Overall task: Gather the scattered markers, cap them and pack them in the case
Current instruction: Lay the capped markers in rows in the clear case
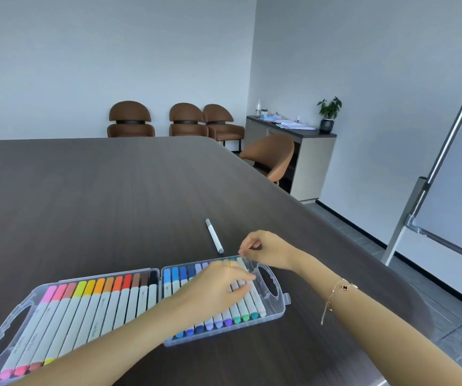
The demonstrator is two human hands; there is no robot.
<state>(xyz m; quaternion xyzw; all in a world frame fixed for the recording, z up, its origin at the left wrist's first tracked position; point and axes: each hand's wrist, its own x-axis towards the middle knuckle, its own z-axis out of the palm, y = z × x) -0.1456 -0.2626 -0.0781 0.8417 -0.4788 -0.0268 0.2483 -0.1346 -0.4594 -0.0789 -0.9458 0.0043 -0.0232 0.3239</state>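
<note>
Dark desk [113, 204] | loose marker [214, 235] just beyond case [274, 316], pointing away, nearer right hand [266, 249] | both hands pinching last-slot marker [248, 277], left hand [218, 285] alongside

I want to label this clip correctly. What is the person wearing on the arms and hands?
Both forearms are bare, with no sleeves in view. The left hand has a thin gold ring on one finger. The right hand shows no ring. On the right forearm lies a fine gold chain bracelet with a small dark clover-shaped charm and a loose hanging end. No gloves, no watch.
</note>
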